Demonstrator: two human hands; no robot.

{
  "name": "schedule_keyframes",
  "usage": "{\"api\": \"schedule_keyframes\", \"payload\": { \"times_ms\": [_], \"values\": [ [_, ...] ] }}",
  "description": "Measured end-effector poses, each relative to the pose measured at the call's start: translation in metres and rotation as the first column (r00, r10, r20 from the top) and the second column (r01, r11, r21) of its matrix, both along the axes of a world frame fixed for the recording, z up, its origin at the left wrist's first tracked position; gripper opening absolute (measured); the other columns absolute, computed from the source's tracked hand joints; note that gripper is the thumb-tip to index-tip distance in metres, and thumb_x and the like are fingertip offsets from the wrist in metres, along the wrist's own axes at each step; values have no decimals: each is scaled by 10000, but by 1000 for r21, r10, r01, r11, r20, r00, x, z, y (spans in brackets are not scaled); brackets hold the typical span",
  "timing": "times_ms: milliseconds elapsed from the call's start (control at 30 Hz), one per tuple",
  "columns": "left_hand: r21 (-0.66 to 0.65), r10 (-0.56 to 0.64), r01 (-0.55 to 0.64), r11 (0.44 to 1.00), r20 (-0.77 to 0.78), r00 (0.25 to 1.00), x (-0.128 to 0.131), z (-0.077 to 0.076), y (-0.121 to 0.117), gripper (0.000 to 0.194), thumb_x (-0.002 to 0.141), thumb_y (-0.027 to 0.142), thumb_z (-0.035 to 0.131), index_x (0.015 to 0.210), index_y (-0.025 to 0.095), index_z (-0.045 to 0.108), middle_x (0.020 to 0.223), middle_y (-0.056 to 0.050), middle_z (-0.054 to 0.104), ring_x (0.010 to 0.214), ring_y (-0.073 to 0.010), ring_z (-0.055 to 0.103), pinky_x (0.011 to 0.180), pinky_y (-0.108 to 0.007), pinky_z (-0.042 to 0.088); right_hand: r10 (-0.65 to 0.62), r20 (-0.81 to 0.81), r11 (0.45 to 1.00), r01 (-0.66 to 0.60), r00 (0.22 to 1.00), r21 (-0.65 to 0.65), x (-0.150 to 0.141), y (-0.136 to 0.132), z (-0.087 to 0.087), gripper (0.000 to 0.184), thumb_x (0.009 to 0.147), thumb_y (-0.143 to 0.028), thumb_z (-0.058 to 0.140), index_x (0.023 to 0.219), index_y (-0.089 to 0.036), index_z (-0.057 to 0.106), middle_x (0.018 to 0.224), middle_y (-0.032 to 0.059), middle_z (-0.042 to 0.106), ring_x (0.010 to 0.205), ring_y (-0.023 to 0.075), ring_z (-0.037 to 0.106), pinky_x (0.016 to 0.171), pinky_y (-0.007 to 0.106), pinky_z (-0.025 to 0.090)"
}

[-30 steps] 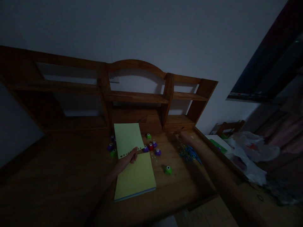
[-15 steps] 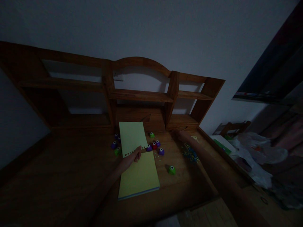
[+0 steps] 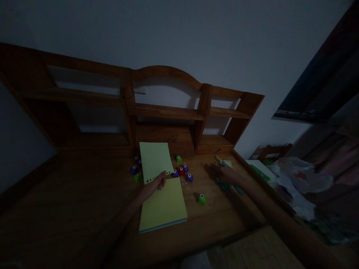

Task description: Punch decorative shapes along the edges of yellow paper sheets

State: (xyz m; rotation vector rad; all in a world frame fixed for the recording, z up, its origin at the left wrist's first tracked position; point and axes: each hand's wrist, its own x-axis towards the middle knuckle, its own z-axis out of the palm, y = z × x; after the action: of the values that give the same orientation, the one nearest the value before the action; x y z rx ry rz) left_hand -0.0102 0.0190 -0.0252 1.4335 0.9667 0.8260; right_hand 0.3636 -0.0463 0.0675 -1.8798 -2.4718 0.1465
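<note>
The room is dim. My left hand (image 3: 153, 185) pinches the lower edge of a light green paper sheet (image 3: 155, 160), held up above a yellow paper pad (image 3: 164, 207) on the wooden desk (image 3: 70, 194). The sheet's lower edge has a row of punched holes. My right hand (image 3: 224, 173) reaches over the desk's right side, above a pile of blue paper scraps (image 3: 227, 185); its fingers are too dark to read. A green craft punch (image 3: 201, 198) stands between pad and right hand.
Several small punches, purple (image 3: 189, 178), red (image 3: 181, 171) and green (image 3: 137, 177), cluster behind the pad. A wooden hutch with shelves (image 3: 165, 112) backs the desk. To the right are a chair (image 3: 270, 150) and white plastic bags (image 3: 297, 179).
My right hand drew back from the far right of the desk toward the blue scraps. My left hand kept the green sheet. The view shifted slightly.
</note>
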Motion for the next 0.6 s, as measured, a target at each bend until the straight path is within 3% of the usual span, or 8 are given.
{"api": "schedule_keyframes", "payload": {
  "times_ms": [167, 367, 500, 600],
  "values": [
    [39, 3, -2, 999, -24, 1000, 0, 0, 0, 514, 821, 607, 402, 563, 183, 535, 494, 18, 473, 456, -123, 434, 541, -254, 378, 32, -44, 999, -32, 999, -5, 24, -39, 2, 546, 769, -86, 502, 1292, -235, 551, 1169, 81, 636, 1004, 264, 620, 875, 329, 462],
    [47, 66, -63, 997, -63, 996, -1, 3, -3, 526, 815, 619, 402, 557, 184, 549, 504, 5, 504, 485, -139, 476, 571, -257, 400, -137, -188, 985, 154, 973, 82, 45, -64, 5, 372, 790, -146, 499, 1112, -196, 678, 1034, 89, 693, 958, 279, 641, 852, 346, 486],
    [47, 67, -64, 997, -73, 995, 0, 6, -4, 541, 809, 625, 402, 518, 185, 524, 470, 5, 486, 458, -135, 463, 544, -254, 389, -196, -183, 960, 227, 963, 166, 50, -68, 3, 250, 823, -232, 508, 936, -160, 720, 924, 104, 711, 807, 257, 666, 727, 299, 491],
    [59, 51, -47, 997, -69, 996, 0, 9, -5, 531, 825, 609, 402, 535, 183, 531, 479, 7, 491, 469, -133, 468, 552, -251, 387, -244, -150, 937, 273, 958, 219, 48, -68, 2, 258, 861, -305, 494, 857, -164, 710, 802, 91, 711, 694, 231, 666, 593, 257, 441]
  ]
}}
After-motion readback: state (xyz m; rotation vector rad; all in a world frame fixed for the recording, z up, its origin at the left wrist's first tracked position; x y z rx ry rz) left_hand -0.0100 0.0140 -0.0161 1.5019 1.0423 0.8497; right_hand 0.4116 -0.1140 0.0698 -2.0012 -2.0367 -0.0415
